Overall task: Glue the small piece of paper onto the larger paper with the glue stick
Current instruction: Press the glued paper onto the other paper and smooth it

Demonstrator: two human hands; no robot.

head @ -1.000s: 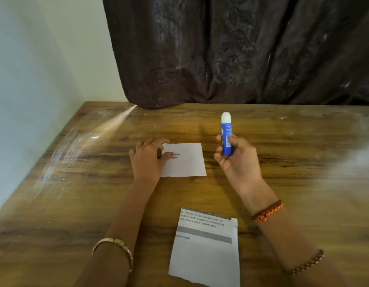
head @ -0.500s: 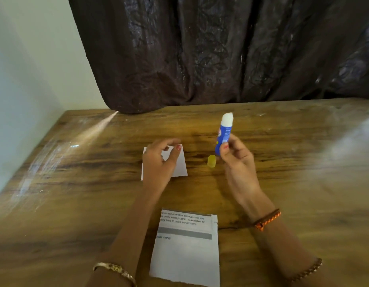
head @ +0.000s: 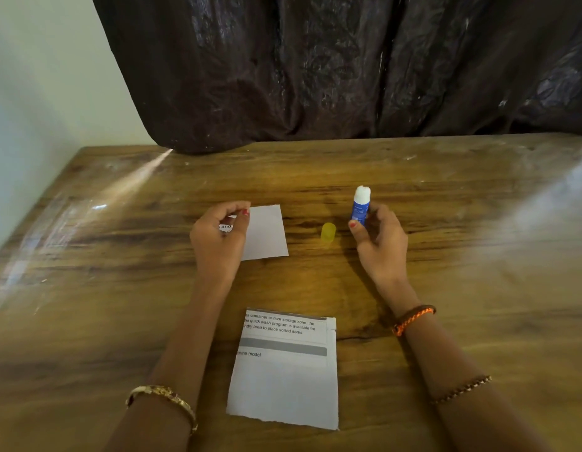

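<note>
My left hand [head: 219,238] pinches the left edge of the small white paper [head: 266,231], curling that edge up so some print shows; the rest lies on the wooden table [head: 446,256]. My right hand [head: 379,241] holds the blue glue stick [head: 360,207] upright, uncapped, its white glue tip up. The yellow cap [head: 328,232] stands on the table between my hands. The larger printed paper [head: 284,370] lies flat nearer to me, between my forearms.
A dark curtain [head: 348,66] hangs along the table's far edge. A pale wall [head: 38,93] runs along the left side. Glare streaks the table at left and right.
My left hand has gone from pressing the small paper flat to lifting its left edge. The yellow cap has come into view on the table. The glue stick stays upright in my right hand.
</note>
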